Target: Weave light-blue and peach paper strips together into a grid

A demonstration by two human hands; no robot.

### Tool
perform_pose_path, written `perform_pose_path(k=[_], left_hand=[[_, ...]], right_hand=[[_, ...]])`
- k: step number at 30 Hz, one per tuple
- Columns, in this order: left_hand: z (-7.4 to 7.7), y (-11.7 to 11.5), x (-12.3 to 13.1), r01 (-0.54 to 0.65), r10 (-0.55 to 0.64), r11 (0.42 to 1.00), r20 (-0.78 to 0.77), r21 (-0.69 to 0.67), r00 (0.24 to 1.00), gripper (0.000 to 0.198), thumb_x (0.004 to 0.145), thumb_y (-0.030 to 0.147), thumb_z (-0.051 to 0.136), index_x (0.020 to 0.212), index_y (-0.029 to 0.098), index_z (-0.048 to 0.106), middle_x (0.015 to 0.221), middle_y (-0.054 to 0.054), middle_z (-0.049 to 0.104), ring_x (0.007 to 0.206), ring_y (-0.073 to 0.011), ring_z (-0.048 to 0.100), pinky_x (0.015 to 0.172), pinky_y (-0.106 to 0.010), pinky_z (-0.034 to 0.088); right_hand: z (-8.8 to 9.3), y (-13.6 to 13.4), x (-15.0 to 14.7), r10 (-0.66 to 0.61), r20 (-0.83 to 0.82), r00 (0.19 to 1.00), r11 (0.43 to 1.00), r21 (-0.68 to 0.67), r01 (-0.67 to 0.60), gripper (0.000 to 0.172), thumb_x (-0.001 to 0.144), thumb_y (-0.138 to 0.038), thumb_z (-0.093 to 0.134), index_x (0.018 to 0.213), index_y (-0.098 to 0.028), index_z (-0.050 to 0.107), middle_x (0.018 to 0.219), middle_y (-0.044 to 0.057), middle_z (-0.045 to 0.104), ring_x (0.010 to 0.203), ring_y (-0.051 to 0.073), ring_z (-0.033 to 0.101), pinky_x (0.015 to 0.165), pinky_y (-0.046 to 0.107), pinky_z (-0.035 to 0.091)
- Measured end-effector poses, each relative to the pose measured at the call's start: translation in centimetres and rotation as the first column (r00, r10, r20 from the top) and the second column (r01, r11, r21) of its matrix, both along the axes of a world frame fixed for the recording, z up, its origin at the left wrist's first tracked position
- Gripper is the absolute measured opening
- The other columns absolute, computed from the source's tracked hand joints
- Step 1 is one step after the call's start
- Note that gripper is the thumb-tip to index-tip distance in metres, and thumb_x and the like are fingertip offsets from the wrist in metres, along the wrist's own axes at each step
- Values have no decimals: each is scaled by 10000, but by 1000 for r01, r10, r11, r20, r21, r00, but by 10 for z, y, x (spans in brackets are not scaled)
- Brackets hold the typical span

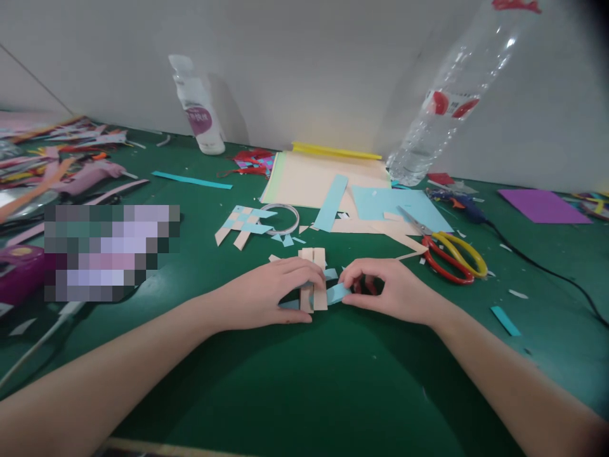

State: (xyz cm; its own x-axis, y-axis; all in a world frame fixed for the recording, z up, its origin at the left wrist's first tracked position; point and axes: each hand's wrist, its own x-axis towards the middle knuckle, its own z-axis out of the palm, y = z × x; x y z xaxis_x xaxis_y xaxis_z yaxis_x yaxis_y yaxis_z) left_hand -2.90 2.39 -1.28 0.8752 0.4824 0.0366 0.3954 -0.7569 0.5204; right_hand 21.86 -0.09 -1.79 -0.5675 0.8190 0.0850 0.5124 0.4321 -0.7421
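Cream paper strips point(320, 299) stand side by side in front of me, interlaced with light blue ones. My left hand point(280, 289) grips them from the left, its fingers over the top and its thumb low near the table. At their right side, my right hand point(385, 289) pinches the end of a blue paper strip point(338, 293) between thumb and fingers. Part of the weave is hidden behind my left fingers. Just beyond lies a blue-and-cream woven paper piece point(242, 219) with loose strip ends, next to a roll of clear tape point(295, 219).
Scissors point(450, 257) with red and yellow handles lie right, near a glue gun point(464, 206) with a black cord. Cream sheets point(328, 171) and a blue sheet point(394, 203) lie behind. A white bottle point(197, 114), clear bottle point(442, 105) and blurred phone point(118, 247) stand around.
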Motion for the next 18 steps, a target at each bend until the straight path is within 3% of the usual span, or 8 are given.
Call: perform_pose_path(k=[11,18], left_hand=[[-1,0,0,-5,4,1000,24,24,1000,341,798,274,642,1110,232,510,1226,-67,550,1172,-235,477,917,-358,398],[-3,1,-1,3,-5,1000,63,30,998,327,804,271,630,1111,232,524,1212,-68,559,1152,-232,492,911,-358,408]], right_hand=[[-3,-6,-10,2,189,982,978,205,-41,150,850,-355,565,825,-207,561,847,2,648,637,106,531,579,231,379],[-8,-5,-10,30,273,962,920,369,-133,175,886,-355,509,877,-206,599,919,23,678,823,153,615,684,260,431]])
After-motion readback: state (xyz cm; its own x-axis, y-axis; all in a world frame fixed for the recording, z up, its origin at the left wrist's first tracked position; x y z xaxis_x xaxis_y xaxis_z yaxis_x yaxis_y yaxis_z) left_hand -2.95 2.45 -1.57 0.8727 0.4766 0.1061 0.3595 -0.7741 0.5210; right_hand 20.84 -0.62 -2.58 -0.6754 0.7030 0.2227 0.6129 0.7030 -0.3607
